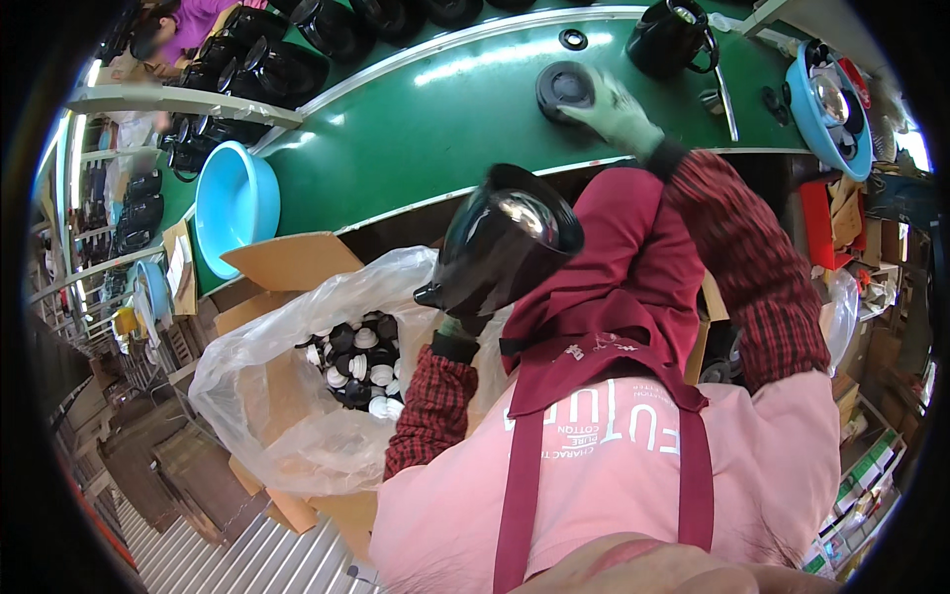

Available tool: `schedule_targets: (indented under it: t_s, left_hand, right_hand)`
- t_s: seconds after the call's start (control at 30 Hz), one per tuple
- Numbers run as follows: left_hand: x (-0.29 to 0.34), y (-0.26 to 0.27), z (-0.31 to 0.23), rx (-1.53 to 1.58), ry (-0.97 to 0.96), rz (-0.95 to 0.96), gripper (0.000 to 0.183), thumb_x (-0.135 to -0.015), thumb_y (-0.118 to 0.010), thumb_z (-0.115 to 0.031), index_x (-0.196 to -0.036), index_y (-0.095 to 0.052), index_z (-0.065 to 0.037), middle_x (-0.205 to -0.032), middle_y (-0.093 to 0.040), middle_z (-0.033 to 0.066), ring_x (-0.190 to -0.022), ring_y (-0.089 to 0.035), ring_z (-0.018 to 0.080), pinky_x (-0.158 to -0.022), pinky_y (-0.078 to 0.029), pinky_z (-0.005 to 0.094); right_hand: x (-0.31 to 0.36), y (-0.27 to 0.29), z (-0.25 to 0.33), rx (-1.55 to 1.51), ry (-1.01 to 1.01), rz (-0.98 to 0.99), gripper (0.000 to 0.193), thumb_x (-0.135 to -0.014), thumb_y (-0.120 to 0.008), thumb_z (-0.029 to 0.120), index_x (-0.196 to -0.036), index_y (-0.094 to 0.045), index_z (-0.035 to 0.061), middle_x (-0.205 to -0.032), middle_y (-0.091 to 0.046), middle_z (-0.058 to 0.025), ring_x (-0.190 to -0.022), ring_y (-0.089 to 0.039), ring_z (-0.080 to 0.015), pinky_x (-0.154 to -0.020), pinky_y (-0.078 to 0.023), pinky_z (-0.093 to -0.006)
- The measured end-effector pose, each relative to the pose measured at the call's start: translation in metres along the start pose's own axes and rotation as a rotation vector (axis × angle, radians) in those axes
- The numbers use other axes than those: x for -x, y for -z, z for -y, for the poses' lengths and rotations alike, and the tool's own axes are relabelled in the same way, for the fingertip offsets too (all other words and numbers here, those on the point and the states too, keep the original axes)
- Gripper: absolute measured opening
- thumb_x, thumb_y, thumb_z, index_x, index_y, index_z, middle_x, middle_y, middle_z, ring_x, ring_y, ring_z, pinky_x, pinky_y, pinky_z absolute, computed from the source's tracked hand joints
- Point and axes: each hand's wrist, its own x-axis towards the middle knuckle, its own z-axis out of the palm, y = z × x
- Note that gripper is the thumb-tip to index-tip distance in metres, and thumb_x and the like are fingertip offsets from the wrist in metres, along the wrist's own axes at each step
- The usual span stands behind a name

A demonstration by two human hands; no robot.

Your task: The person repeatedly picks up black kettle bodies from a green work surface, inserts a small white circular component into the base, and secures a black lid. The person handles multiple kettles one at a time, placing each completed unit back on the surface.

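green conveyor belt [445,119] is carrying one black round lid [564,89]; right hand [618,114] is pressing on it, fingers spread. left hand [457,332] is gripping one black pot body [505,243] just below the belt, above one bagged carton [297,396]. two blue basins [236,206] are sitting beside the belt.

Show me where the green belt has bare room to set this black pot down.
Bare green belt lies left of the round black lid under the right hand, reaching toward the light blue basin. Right of it, the black kettle and small parts crowd the belt.
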Motion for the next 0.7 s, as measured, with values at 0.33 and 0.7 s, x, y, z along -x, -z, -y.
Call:
schedule_targets:
  t_s: [0.33, 0.7]
  left_hand:
    - [0.005, -0.006, -0.029, 0.020, 0.032, 0.015, 0.078, -0.090, -0.079, -0.038, -0.153, -0.043, -0.009, -0.152, -0.052, 0.0063, -0.142, -0.046, 0.0240, -0.121, -0.030, 0.0408]
    - [-0.053, 0.022, -0.065, -0.009, -0.151, 0.010, 0.066, -0.083, -0.082, -0.021, -0.142, -0.056, -0.010, -0.137, -0.061, 0.0107, -0.126, -0.059, 0.0286, -0.107, -0.047, 0.0397]
  right_hand:
    - [-0.049, -0.035, -0.011, 0.559, -0.019, 0.107, 0.107, -0.070, -0.086, 0.057, -0.159, -0.028, 0.0456, -0.165, -0.028, -0.0166, -0.140, -0.037, -0.0515, -0.108, -0.041, -0.0671]
    - [0.160, 0.070, 0.119, -0.785, 0.256, 0.149, 0.108, -0.073, -0.090, 0.020, -0.162, -0.030, 0.0071, -0.165, -0.029, -0.0139, -0.153, -0.026, -0.0283, -0.124, -0.025, -0.0419]
